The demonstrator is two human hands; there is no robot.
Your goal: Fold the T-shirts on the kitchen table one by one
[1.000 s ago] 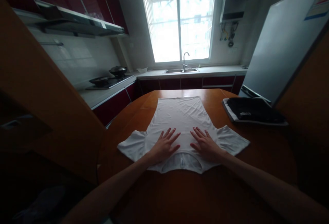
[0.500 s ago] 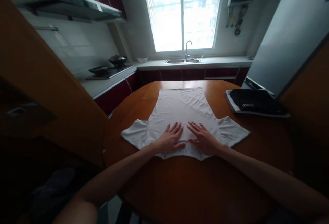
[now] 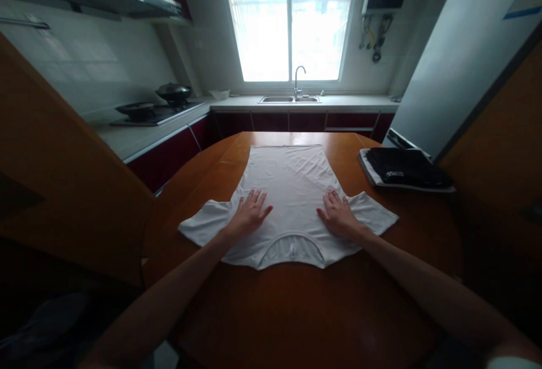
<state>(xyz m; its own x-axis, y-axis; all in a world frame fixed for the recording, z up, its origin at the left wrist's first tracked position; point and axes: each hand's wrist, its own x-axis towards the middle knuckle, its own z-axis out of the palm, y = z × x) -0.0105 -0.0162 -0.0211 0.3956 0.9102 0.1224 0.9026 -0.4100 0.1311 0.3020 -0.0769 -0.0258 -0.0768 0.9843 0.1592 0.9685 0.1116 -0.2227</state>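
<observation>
A white T-shirt [image 3: 292, 182] lies spread on the wooden table, its neckline towards me and its hem at the far side. Both short sleeves stretch out sideways. My left hand [image 3: 249, 215] rests palm down on the left part of the shirt, close to the left sleeve, with fingers extended. On the right part, beside the right sleeve, my right hand [image 3: 337, 215] also lies flat with its fingers out. Some creases run across the fabric near the hem and on the sleeves. Neither hand grips the cloth.
The rounded wooden table [image 3: 296, 312] carries folded dark clothing [image 3: 406, 166] on a pale layer at its right. Beyond stand a counter with a sink [image 3: 290, 99] and faucet, and a stove with pans [image 3: 173, 93] at left. A refrigerator [image 3: 461, 58] rises at right.
My hands have moved apart, from near the shirt's middle out towards the sleeves, showing the neckline between them. The view has shifted slightly to the right.
</observation>
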